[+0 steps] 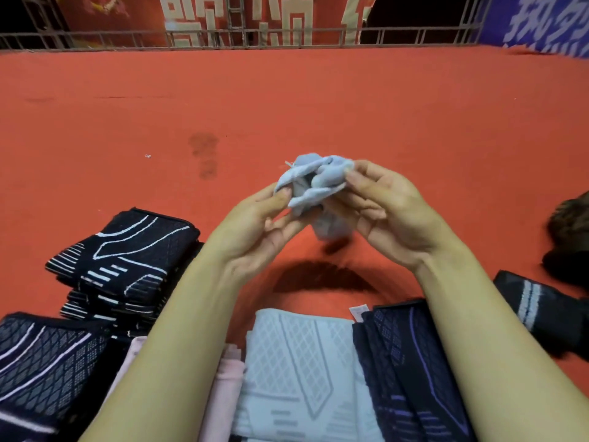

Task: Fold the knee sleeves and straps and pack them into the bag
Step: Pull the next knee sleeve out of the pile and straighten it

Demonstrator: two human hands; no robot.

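Observation:
Both hands hold up a bunched light grey strap (314, 183) above the red floor. My left hand (255, 231) pinches its left end between thumb and fingers. My right hand (385, 215) grips its right side, and a tail of the strap hangs blurred below. A folded light grey knee sleeve (299, 374) lies close in front of me. No bag can be made out.
A stack of black knee sleeves with white lines (124, 266) sits at left, another dark one (41, 362) at lower left. Pink fabric (223, 387) and a navy sleeve with purple lines (411, 371) flank the grey sleeve. A black sleeve (541, 311) and a dark object (570, 237) lie right. A metal railing (287, 36) bounds the red floor (287, 100).

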